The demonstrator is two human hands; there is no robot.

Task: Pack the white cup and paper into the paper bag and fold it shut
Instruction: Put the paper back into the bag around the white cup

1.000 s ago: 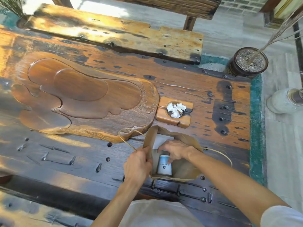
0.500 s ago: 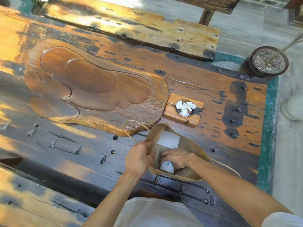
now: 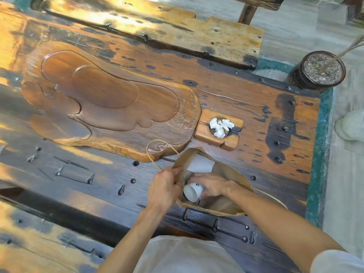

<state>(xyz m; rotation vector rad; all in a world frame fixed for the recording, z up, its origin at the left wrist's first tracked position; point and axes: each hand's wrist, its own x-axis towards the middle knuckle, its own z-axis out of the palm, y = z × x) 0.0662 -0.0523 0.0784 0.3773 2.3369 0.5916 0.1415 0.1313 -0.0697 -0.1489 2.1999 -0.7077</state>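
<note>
the paper bag (image 3: 226,201) stands open on the dark wooden surface (image 3: 82,180), close to its near edge and toward the right end, its mouth facing up at the camera. the left hand (image 3: 164,189) pinches the bag's left rim, thumb and fingers curled over the paper edge, so its grip is closed on the bag. the right hand (image 3: 211,186) reaches down inside the bag and its fingers wrap round the white cup (image 3: 193,192), which lies tilted on its side with its open mouth turned toward the near left; this grip is closed on the cup. the white paper (image 3: 201,164) is already in the bag, leaning against the far inner wall just beyond the right hand. one thin cord handle (image 3: 155,146) loops up from the bag's left side over the carved wooden tray (image 3: 110,101), which fills the middle of the surface; the other handle trails off past the right forearm toward the near right. just beyond the bag, beside the tray's right end, sits a small wooden block (image 3: 202,133) with a round hollow holding crumpled white scraps (image 3: 220,127). a plank bench (image 3: 177,30) runs along the far edge of the surface, and a dark round pot (image 3: 299,77) stands on the floor off the far right corner
</note>
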